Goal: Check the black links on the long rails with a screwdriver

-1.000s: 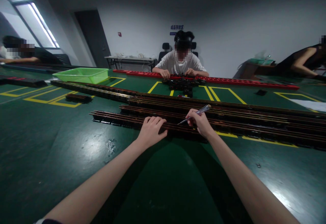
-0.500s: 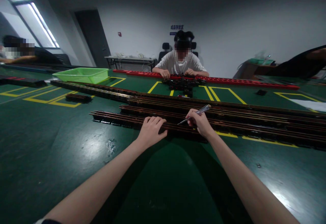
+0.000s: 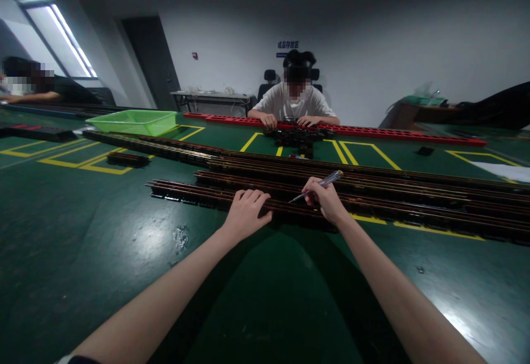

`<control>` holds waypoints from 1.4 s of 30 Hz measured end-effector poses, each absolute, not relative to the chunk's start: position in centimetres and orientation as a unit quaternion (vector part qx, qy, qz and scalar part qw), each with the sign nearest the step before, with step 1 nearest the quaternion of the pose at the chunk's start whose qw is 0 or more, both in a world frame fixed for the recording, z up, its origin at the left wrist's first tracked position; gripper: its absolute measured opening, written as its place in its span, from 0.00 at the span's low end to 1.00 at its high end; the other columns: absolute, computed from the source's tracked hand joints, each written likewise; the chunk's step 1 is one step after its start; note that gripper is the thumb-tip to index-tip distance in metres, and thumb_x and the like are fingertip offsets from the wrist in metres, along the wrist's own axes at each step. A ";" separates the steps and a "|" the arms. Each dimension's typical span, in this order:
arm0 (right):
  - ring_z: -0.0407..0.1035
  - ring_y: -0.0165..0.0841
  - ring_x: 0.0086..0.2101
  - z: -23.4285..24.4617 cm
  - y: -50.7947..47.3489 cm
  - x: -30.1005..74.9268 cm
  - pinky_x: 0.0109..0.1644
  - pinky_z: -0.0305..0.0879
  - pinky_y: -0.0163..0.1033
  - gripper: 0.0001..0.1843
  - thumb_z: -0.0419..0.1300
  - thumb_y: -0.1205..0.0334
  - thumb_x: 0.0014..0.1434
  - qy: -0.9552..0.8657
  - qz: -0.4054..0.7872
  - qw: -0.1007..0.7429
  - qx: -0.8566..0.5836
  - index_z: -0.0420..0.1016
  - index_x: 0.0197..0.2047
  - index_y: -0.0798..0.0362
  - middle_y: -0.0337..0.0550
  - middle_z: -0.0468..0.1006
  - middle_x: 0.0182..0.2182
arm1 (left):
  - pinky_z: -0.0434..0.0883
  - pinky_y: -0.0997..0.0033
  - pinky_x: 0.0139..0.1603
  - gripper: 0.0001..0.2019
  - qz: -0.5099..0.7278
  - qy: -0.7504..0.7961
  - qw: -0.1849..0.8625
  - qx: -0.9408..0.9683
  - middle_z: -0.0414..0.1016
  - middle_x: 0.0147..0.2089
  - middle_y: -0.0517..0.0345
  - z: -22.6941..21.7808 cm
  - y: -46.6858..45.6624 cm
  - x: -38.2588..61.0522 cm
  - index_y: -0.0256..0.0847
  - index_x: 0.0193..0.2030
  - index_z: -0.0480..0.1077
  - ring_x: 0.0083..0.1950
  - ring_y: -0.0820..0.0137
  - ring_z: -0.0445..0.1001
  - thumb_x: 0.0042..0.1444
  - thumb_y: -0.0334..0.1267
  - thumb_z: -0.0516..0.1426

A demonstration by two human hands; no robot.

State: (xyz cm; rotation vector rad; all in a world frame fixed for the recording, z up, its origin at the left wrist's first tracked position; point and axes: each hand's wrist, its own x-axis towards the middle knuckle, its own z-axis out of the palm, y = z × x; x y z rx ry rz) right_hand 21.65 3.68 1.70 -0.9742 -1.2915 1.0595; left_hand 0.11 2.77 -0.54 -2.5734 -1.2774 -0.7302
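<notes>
My right hand [image 3: 323, 199] is closed around a small screwdriver [image 3: 331, 178] with a clear handle. The screwdriver is tilted, its thin tip down to the left at the nearest long dark strip [image 3: 190, 194]. Whether the tip touches the strip I cannot tell. On that same strip rests my left hand [image 3: 247, 212], palm down, fingers stretched forward and thumb apart. Just behind both hands more long dark strips with coppery edges [image 3: 372, 184] lie side by side.
Beyond the strips stand a green plastic basket [image 3: 136, 122] and a long red slotted rail [image 3: 397, 133]. A co-worker [image 3: 293, 101] sits opposite, hands at a pile of dark parts [image 3: 298, 136]. A short dark bundle [image 3: 127, 159] lies left on the green table [image 3: 103, 226].
Both my hands and the screwdriver look the same. The co-worker opposite has shifted a hand slightly at the pile. At the far right, a person's arm has moved out of sight.
</notes>
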 end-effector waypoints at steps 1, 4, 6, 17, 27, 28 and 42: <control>0.58 0.24 0.14 1.7 3.7 21.6 0.18 0.54 0.29 0.08 0.56 0.63 0.44 -0.549 0.451 0.568 -0.415 0.67 0.17 0.54 0.34 0.65 0.12 | 0.60 0.58 0.53 0.14 -0.246 -0.429 0.090 -0.864 0.73 0.48 0.52 -0.6 2.8 0.1 0.38 0.47 0.67 0.50 0.63 0.69 0.57 0.42 0.51; 0.58 0.24 0.14 1.7 3.7 21.6 0.17 0.53 0.29 0.08 0.56 0.63 0.44 -0.548 0.447 0.570 -0.418 0.67 0.17 0.54 0.34 0.65 0.11 | 0.60 0.58 0.52 0.14 -0.246 -0.430 0.096 -0.863 0.73 0.48 0.53 -0.6 2.8 0.2 0.39 0.47 0.67 0.49 0.63 0.69 0.57 0.42 0.52; 0.58 0.24 0.14 1.7 3.7 21.6 0.17 0.53 0.29 0.08 0.56 0.63 0.44 -0.547 0.446 0.571 -0.418 0.67 0.17 0.54 0.34 0.65 0.11 | 0.61 0.59 0.52 0.14 -0.246 -0.431 0.099 -0.862 0.73 0.48 0.53 -0.6 2.8 0.2 0.39 0.47 0.67 0.49 0.63 0.69 0.56 0.42 0.52; 0.58 0.24 0.14 1.8 3.6 21.6 0.18 0.54 0.30 0.08 0.56 0.63 0.44 -0.550 0.447 0.570 -0.416 0.67 0.17 0.54 0.34 0.65 0.12 | 0.60 0.58 0.52 0.14 -0.250 -0.428 0.096 -0.863 0.73 0.48 0.53 -0.6 2.8 0.1 0.39 0.47 0.67 0.49 0.63 0.69 0.57 0.42 0.52; 0.58 0.24 0.14 1.9 3.6 21.5 0.17 0.53 0.30 0.08 0.56 0.63 0.44 -0.551 0.446 0.568 -0.417 0.67 0.17 0.55 0.35 0.65 0.11 | 0.61 0.58 0.52 0.14 -0.251 -0.428 0.095 -0.863 0.73 0.47 0.53 -0.7 2.9 0.1 0.39 0.47 0.67 0.49 0.63 0.69 0.57 0.42 0.52; 0.58 0.24 0.14 1.9 3.6 21.5 0.17 0.53 0.30 0.08 0.56 0.63 0.44 -0.551 0.446 0.568 -0.417 0.67 0.17 0.55 0.34 0.65 0.11 | 0.61 0.58 0.52 0.14 -0.251 -0.429 0.095 -0.863 0.73 0.47 0.53 -0.6 2.8 0.1 0.39 0.47 0.67 0.49 0.63 0.69 0.57 0.42 0.52; 0.58 0.24 0.14 2.0 3.5 21.4 0.17 0.53 0.29 0.07 0.56 0.62 0.43 -0.546 0.450 0.566 -0.423 0.67 0.17 0.54 0.34 0.66 0.12 | 0.61 0.58 0.52 0.14 -0.252 -0.426 0.098 -0.863 0.73 0.47 0.53 -0.8 2.9 0.1 0.39 0.47 0.67 0.49 0.63 0.69 0.57 0.42 0.52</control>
